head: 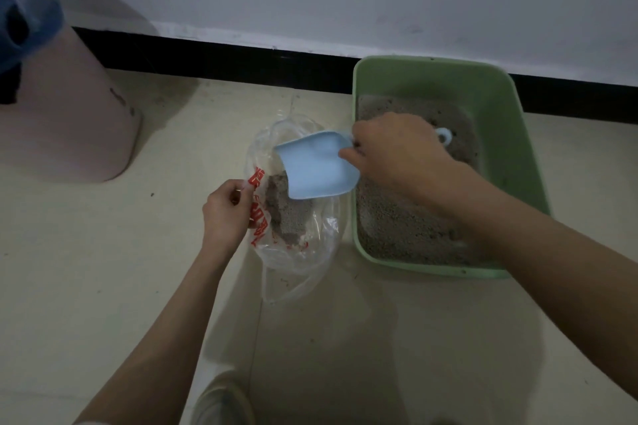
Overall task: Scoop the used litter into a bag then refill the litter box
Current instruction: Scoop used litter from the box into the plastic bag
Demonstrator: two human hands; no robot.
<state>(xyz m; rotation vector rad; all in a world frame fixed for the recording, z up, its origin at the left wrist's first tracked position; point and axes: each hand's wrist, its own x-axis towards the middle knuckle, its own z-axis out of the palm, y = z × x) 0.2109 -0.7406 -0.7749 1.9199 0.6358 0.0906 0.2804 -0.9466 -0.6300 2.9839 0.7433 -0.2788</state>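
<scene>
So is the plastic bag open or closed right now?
Open: the left hand pinches the plastic bag edge, and the blue scoop tips over litter inside.

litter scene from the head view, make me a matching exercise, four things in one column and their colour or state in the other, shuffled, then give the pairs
Things:
1. scoop
2. litter box
3. plastic bag
4. bin

States:
A. green, on the floor by the wall, litter inside
B. pink, standing at the far left
C. light blue, held by the right hand over the bag
D. clear with red print, its edge pinched by the left hand

Pairs: 1-C, 2-A, 3-D, 4-B
</scene>
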